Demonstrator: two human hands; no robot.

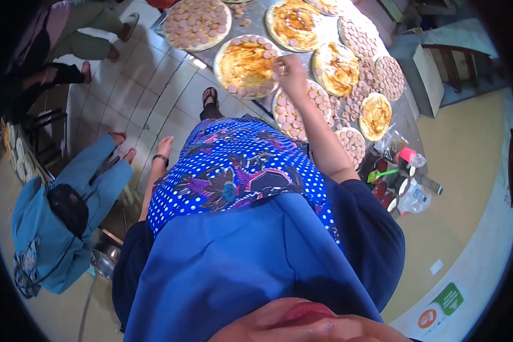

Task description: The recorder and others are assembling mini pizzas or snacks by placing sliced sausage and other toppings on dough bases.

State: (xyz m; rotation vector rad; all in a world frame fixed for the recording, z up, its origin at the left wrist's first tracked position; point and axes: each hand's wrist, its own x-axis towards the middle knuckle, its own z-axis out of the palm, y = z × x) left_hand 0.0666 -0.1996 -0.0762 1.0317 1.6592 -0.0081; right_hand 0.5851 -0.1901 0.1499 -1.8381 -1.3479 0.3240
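My right hand (290, 75) is over the right edge of a round pizza base (242, 65) spread with red-orange sauce. Its fingers are bent together, and what they hold, if anything, I cannot make out. Pink sausage slices (260, 89) line part of that base's rim, while its middle shows only sauce. Just below my right wrist lies another base covered with sausage slices (290, 117). My left hand (164, 147), with a dark band at the wrist, hangs beside my apron (233, 165), away from the table. Its fingers look loosely extended, with nothing seen in them.
Several more bases share the metal table (256, 28), some sauced (336, 68), some topped (196, 24). Loose sausage slices (366, 85) are heaped between them. Bottles and a green-handled utensil (385, 174) crowd the right end. People stand at left, one in teal clothes (62, 228).
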